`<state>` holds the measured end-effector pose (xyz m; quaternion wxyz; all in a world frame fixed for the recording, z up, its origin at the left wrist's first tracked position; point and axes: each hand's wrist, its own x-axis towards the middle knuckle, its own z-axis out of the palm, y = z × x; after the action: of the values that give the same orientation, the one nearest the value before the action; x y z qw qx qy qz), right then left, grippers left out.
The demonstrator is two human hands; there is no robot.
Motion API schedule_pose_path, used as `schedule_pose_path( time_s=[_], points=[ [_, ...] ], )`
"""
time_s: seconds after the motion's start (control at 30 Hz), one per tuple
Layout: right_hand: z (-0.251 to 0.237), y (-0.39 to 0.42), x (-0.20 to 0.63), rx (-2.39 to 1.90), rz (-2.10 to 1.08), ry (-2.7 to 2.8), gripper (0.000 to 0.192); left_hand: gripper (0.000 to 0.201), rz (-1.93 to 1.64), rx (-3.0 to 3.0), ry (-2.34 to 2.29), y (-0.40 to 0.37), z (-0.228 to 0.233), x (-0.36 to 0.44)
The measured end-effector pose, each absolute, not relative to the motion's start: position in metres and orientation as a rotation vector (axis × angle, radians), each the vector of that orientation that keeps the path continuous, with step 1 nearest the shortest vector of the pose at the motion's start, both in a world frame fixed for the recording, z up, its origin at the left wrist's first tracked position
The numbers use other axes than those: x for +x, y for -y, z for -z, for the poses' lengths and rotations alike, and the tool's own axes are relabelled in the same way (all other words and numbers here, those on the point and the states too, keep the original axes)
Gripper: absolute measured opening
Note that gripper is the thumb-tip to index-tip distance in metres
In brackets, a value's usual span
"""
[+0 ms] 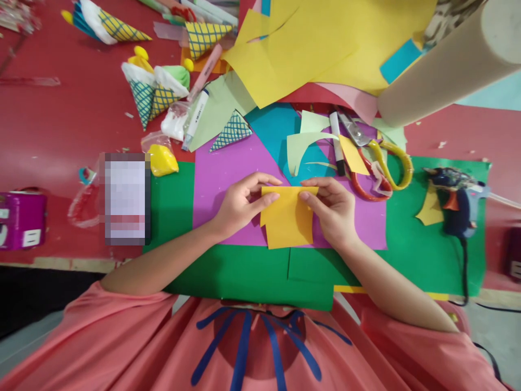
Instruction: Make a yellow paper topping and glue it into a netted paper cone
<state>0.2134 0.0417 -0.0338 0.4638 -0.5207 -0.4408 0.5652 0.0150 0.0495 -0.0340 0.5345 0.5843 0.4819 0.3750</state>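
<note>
— Holding what?
— Orange-yellow paper piece (288, 217), flat, matte, roughly square, top edge folded over. Lying on the purple sheet (228, 174), near the middle of the table's (61, 125) front edge. Pinched at its top corners: left hand (240, 203) curled, thumb and fingertips closed on the left corner; right hand (331, 209) likewise clamped on the right corner.
— Underneath?
— Green sheets (407, 255) below the purple, reaching the front edge; red surface beyond.
— Anything hard to read?
— Blurred-out rectangle (126, 198) toward the left edge — contents unreadable. Cardboard tube (443, 60) cut off at the far right corner.
— Around?
— Scissors (378, 157) with yellow and red handles just beyond the right hand, blue glue gun (458, 198) toward the right edge, lattice-patterned paper cones (157, 95) far left, yellow paper heap (325, 43) along the far edge.
</note>
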Motion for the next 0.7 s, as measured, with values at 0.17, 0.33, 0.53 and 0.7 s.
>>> schedule_pose_path(
  time_s=[0.17,0.33,0.53,0.7],
  points=[
    [0.0356,-0.0409,0.2139,-1.301,-1.386,1.104,0.015,0.027,-0.948,1.453,-1.142,-0.0503,0.0368,0.0155],
    [0.0354,-0.0408,0.2146,-1.307,-1.420,1.105,0.018,0.026,-0.968,1.539,-1.148,-0.0507,0.0364,0.0144],
    [0.0344,-0.0399,0.2158,-1.325,-1.484,1.092,0.019,0.028,-0.941,1.528,-1.149,-0.0504,0.0330,0.0136],
    [0.0362,-0.0397,0.2174,-1.350,-1.483,1.125,0.021,0.032,-0.911,1.470,-1.164,-0.0500,0.0324,0.0138]
  ],
)
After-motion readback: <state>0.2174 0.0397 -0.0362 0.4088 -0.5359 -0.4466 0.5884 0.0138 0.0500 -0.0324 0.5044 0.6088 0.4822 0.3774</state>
